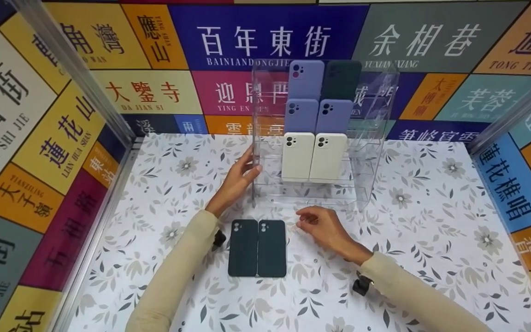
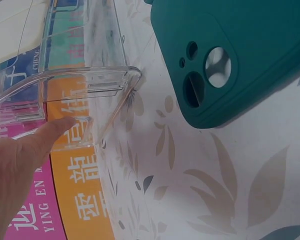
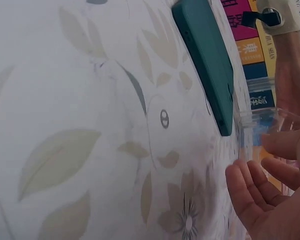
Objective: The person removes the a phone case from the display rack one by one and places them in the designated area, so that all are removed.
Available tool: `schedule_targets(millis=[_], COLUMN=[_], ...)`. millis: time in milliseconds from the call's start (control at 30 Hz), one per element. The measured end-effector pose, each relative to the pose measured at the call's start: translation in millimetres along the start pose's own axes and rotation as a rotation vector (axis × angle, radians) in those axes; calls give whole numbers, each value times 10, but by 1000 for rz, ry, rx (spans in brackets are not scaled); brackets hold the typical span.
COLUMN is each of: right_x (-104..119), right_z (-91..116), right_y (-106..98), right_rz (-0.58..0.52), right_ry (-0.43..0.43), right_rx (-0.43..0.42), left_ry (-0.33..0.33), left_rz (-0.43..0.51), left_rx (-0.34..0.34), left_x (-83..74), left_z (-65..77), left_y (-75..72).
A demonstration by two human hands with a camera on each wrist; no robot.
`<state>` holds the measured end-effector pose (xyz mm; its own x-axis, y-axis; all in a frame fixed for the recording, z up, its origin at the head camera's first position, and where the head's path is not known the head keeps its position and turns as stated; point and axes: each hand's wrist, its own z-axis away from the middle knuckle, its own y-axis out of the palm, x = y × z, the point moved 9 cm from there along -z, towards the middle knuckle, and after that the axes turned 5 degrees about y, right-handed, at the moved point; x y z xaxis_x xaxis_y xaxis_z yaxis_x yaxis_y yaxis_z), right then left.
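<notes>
A clear tiered display rack [image 1: 362, 184] stands on the table. My left hand [image 1: 238, 180] rests against its left side, fingers extended. In the left wrist view, one digit of that hand [image 2: 25, 155] lies along the rack's clear edge [image 2: 90, 75]. My right hand [image 1: 325, 230] hovers in front of the rack with loosely bent fingers, holding nothing. Between my forearms, two dark green phone cases lie side by side, a left one [image 1: 243, 249] and a right one [image 1: 272, 249], camera cutouts toward the rack.
Two white phone cases [image 1: 297, 157] stand in the rack's front tier. Two purple cases [image 1: 301, 115] stand behind them. At the top are another purple case [image 1: 307, 80] and a dark green one [image 1: 343, 78]. Sign-patterned walls [image 1: 270, 37] enclose the floral tabletop [image 1: 431, 221].
</notes>
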<state>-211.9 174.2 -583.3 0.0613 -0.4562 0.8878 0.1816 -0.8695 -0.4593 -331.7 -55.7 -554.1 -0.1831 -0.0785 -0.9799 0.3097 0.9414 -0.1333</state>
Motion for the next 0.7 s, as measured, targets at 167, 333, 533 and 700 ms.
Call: schedule_targets(millis=[167, 333, 533, 700], right_x=[-13, -29, 2, 46], right_z=[36, 59, 94, 117], right_y=[-176, -344, -510, -621], right_rz=[-9, -16, -16, -29], right_ry=[6, 18, -4, -26], right_rx=[-46, -91, -109, -119], left_ry=[0, -10, -7, -1], left_rz=[-3, 1, 39, 34], left_rx=[-5, -7, -2, 2], left_x=[4, 5, -5, -18], left_z=[2, 5, 18, 22], left_y=[0, 0, 2, 11])
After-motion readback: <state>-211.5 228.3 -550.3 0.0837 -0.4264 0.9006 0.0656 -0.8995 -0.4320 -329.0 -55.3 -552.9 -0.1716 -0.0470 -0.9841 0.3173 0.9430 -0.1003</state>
